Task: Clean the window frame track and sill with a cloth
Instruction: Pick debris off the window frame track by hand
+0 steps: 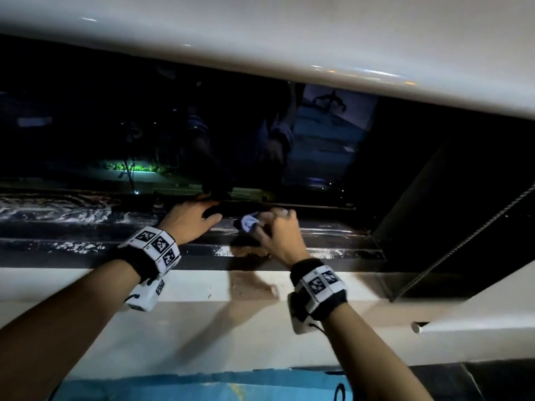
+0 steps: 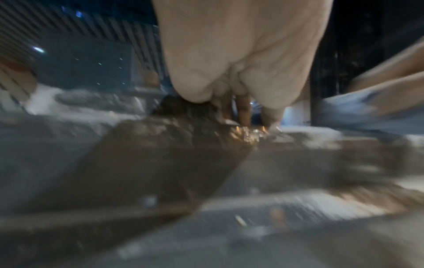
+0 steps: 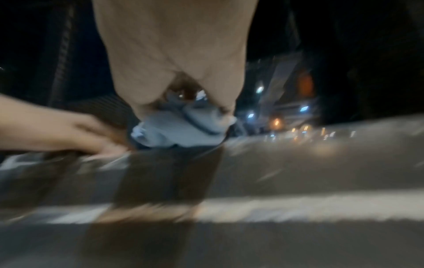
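The left hand (image 1: 189,219) lies with fingers spread flat on the dark window track (image 1: 333,235), probably for bracing, while just beside it the right hand (image 1: 278,231) bunches the pale cloth (image 1: 249,222) tight in curled fingers, pressing it into the groove to scrub.

Both forearms bare, no sleeves. Left wrist band (image 1: 150,254): black strap w/ white blocks on top, each printed w/ a black-and-white square marker; white camera box (image 1: 144,296) hangs under the wrist, short black cable looped at its side. Right wrist band (image 1: 318,287): same kit, black strap, white marker blocks, white box underneath, black cable. Hands bare.
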A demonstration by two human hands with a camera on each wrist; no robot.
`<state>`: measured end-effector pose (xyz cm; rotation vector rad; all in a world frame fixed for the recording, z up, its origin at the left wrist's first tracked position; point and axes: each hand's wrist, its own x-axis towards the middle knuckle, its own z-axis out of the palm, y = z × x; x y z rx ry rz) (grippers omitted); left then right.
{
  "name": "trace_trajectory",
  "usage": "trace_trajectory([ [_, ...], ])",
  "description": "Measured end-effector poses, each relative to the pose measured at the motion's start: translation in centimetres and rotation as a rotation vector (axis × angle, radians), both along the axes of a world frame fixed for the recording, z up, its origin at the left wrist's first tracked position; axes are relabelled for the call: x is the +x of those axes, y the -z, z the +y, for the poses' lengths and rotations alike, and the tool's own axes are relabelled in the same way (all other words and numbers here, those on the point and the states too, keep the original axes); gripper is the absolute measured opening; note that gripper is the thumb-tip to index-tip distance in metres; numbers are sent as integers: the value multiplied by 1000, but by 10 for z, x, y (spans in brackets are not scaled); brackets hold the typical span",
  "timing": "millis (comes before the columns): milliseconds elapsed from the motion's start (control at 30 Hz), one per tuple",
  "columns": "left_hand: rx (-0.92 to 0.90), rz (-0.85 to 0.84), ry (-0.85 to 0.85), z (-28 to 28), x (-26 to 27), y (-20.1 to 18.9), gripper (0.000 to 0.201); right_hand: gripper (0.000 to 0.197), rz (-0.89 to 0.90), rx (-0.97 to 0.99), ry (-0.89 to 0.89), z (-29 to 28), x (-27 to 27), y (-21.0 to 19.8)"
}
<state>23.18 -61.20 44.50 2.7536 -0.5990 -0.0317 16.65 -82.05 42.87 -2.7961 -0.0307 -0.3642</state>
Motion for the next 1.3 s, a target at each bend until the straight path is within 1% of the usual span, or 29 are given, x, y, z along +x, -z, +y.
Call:
trace_trajectory([
  [33,-22,25,-2,4,1,-1,44,38,-45,52,39,-15,-1,-7],
  [67,-37,37,1,8,2,-2,44,44,-85,68,122,-33,0,-12],
  [133,-36,15,15,14,2,-1,43,45,-77,41,292,-61,2,-19],
  [200,9,-36,28,15,-1,1,44,48,58,-40,410,-68,11,-10],
  [267,57,-75,29,14,-5,2,45,58,165,-99,426,-50,17,2],
  [333,81,-77,11,13,-5,3,45,64,173,-83,366,-14,20,11],
  [400,84,-68,-4,12,-5,2,45,63,102,-47,206,25,17,11],
  [433,83,-72,-7,12,-5,2,44,58,67,-35,120,39,12,8],
  [500,84,-86,-14,11,-6,1,43,39,9,-1,-50,45,4,3],
  [567,88,-93,-13,11,-6,2,43,25,9,121,-178,29,-7,-9],
  [600,90,-94,-9,12,-6,3,43,20,-19,183,-197,14,-9,-13],
  [633,88,-98,-4,12,-6,3,43,16,-69,237,-163,-3,-11,-18],
  [667,88,-102,3,13,-5,3,44,15,-141,276,-99,-25,-11,-20],
  [700,84,-106,6,13,-6,4,44,18,-210,259,7,-46,-11,-23],
  [733,84,-107,6,12,-6,3,43,22,-252,202,133,-69,-10,-25],
  [767,80,-109,3,11,-7,2,43,26,-223,114,283,-86,-11,-28],
  [800,76,-107,-7,11,-7,2,43,29,-141,23,407,-101,-9,-26],
  [833,80,-105,-13,11,-8,1,42,29,-46,-34,480,-109,-6,-18],
  [867,87,-103,-24,12,-8,1,42,32,14,-78,498,-113,0,-12],
  [967,107,-100,-35,10,-10,-1,42,58,176,-93,585,-102,14,2],
  [1000,108,-105,-38,9,-11,-2,42,58,201,-74,581,-95,20,5],
  [1033,110,-111,-41,8,-11,-3,41,55,215,-63,529,-85,20,3],
  [1100,111,-120,-41,7,-11,-4,41,50,165,-57,338,-66,12,-3],
  [1133,106,-120,-38,6,-11,-5,41,47,120,-13,248,-62,5,-8],
  [1200,95,-116,-28,6,-11,-3,41,28,49,150,113,-64,-7,-20],
  [1233,94,-121,-25,7,-10,-3,41,24,24,212,100,-70,-12,-29],
  [1267,94,-124,-30,7,-10,-3,40,23,-41,247,96,-80,-14,-36],
  [1300,97,-124,-36,8,-10,-2,40,23,-132,230,108,-92,-14,-42],
])
